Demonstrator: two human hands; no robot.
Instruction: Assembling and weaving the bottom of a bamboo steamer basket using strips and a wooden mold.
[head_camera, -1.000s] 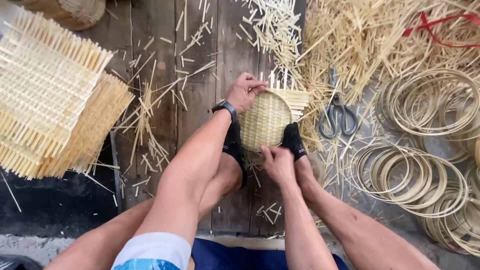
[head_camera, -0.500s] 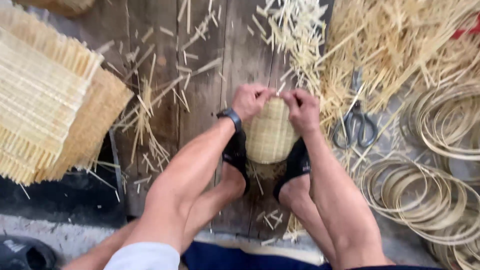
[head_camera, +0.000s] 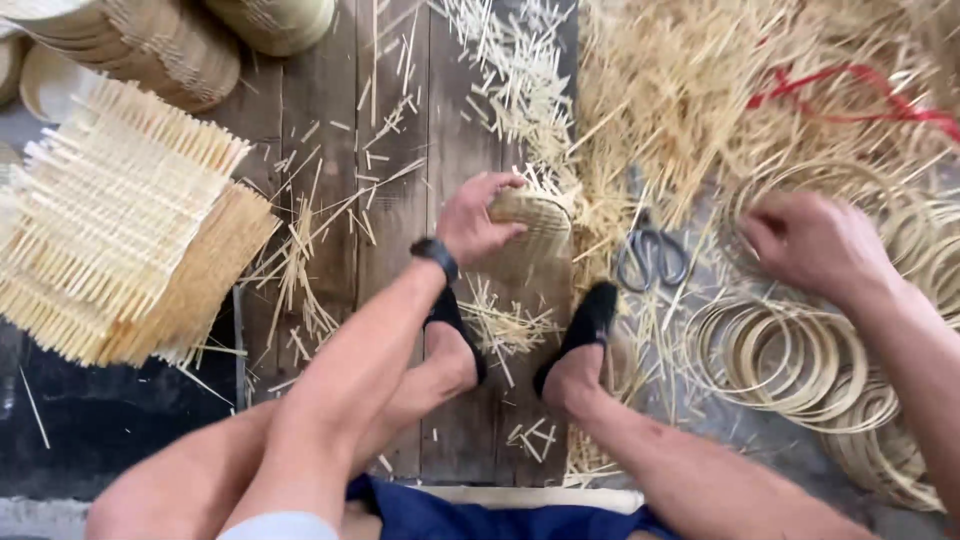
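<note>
In the head view, the person is sitting over a floor of dark wooden planks (head_camera: 400, 180), looking down past bare knees at both feet in black slippers (head_camera: 585, 330). The left hand (head_camera: 475, 220) is gripping a small round woven bamboo basket (head_camera: 535, 225), with the fingers curled over its near rim and the thumb pressing against the weave; the basket is lying tilted on the planks just beyond the feet, at the edge of a big heap of loose bamboo slivers (head_camera: 690, 100). A dark wristwatch (head_camera: 437, 257) is sitting on that wrist. The right hand (head_camera: 810, 240) is hovering well apart from the basket, off to the right, over a spread of thin bamboo hoops (head_camera: 780, 350); its fingers are bent loosely inward, and whether they are pinching a hoop cannot be told. A pair of scissors (head_camera: 652, 255) is lying between the basket and the hoops. A red cord (head_camera: 850, 95) is running across the heap. To the left, flat woven bamboo mats (head_camera: 120, 220) are lying in a stack, and finished baskets (head_camera: 170, 45) are piled at the top.
</note>
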